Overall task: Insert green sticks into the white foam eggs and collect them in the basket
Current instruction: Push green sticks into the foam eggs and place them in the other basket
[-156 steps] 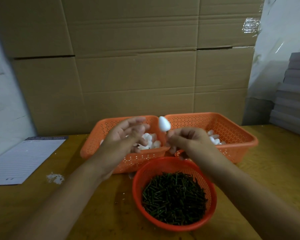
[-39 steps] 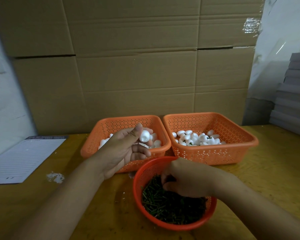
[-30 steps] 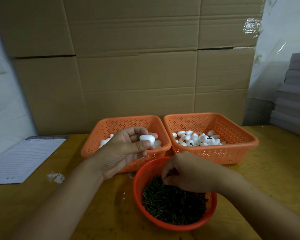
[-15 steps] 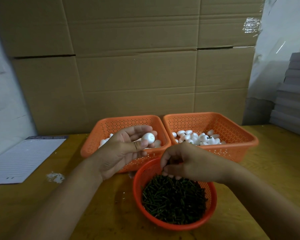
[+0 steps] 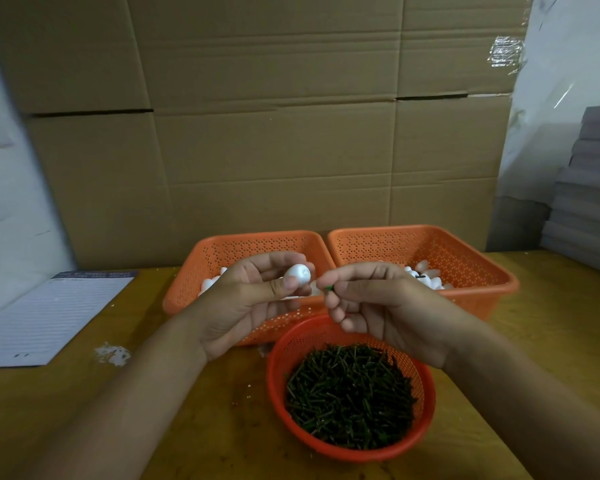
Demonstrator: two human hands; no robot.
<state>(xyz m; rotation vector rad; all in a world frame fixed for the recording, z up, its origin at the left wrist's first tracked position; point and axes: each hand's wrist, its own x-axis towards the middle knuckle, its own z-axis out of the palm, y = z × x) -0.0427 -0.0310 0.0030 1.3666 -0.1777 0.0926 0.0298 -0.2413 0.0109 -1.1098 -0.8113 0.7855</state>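
Two rectangular orange baskets stand side by side on a yellowish wooden counter [image 5: 551,327], just behind a round orange basket [image 5: 347,448] heaped with short green sticks [image 5: 350,400]. Behind them all rises a wall of flattened cardboard boxes [image 5: 274,140], with a strip of clear tape near its upper right corner. Left of the round basket lies a lined paper pad [image 5: 49,317] and, nearer, a patch of white crumbs [image 5: 113,354]; far to its right a grey stack [image 5: 589,188] is cut off by the frame edge. Above the round basket's back rim, the left hand [image 5: 246,306] pinches a white foam egg [image 5: 298,271] between thumb and fingers, and the right hand [image 5: 385,306] pinches a green stick [image 5: 328,289] whose tip alone shows, just beside the egg and apart from it. The left basket [image 5: 222,251] holds plain white eggs [image 5: 210,282], mostly hidden behind the left hand. The right basket [image 5: 465,258] holds eggs [image 5: 426,277] with at least one dark stick end showing; the right hand covers much of that pile.
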